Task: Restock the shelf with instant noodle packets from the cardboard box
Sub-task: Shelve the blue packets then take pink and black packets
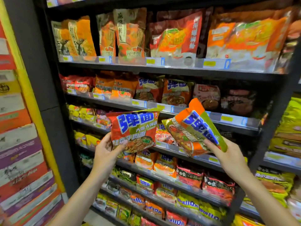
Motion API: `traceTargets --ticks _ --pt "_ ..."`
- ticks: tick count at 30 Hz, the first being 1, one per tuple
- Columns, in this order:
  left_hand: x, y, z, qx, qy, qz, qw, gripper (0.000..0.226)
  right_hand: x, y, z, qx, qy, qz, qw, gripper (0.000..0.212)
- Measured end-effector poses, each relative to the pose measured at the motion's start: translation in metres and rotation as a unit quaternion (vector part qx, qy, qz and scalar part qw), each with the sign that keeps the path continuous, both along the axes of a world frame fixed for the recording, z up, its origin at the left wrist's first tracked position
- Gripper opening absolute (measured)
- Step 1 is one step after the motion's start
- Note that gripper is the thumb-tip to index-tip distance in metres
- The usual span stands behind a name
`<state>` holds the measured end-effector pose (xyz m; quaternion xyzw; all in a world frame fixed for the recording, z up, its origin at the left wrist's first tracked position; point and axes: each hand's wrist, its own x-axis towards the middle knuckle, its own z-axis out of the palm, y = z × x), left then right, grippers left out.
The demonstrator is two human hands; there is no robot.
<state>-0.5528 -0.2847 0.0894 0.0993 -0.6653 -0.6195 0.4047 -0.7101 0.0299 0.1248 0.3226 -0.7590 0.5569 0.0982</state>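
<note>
Hands sit mid-frame, each closed on a noodle packet: left hand (105, 148) grips the red packet (134, 130) by its lower left corner, right hand (228, 154) pinches the tilted orange packet (193, 128) by its lower right end. Behind them stands the stocked shelf (171, 71). Stacked boxes (19, 144) fill the left edge.

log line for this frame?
stage: carrying to shelf | left hand: red noodle packet | right hand: orange noodle packet | placed: neither

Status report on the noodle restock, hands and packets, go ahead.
Left hand holding red noodle packet. Right hand holding orange noodle packet, tilted. Both in front of the shelf, not yet placed. Nothing blocking.
</note>
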Motion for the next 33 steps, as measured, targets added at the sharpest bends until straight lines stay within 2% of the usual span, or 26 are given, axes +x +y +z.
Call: traceTargets --ticks 6,14,22,25,28,30,33 --pt "-0.065 -0.094 0.018 -0.014 0.035 -0.045 0.998 0.039 -0.025 -0.078 0.009 -0.017 0.01 -0.075 0.997 0.009" --pt "-0.147 -0.188 0.068 -0.104 0.07 -0.107 0.986 0.038 -0.037 -0.145 0.026 -0.03 0.037 -0.181 0.982 0.006" --pt "-0.23 -0.224 0.099 -0.223 0.085 -0.144 0.96 0.039 -0.031 -0.167 0.032 -0.047 0.072 -0.267 0.96 0.006" --pt "-0.251 -0.23 0.102 -0.224 0.094 -0.144 0.959 0.042 -0.031 -0.174 0.036 -0.049 0.075 -0.281 0.956 0.005" --pt "-0.265 -0.233 0.101 -0.206 0.088 -0.178 0.958 0.04 -0.03 -0.182 0.037 -0.057 0.081 -0.289 0.952 0.016" --pt "-0.275 -0.238 0.1 -0.22 0.078 -0.191 0.953 0.041 -0.032 -0.188 0.039 -0.051 0.08 -0.292 0.952 0.011" --pt "-0.287 -0.247 0.099 -0.244 0.051 -0.218 0.944 0.042 -0.038 -0.196 0.042 -0.047 0.083 -0.299 0.949 0.014"
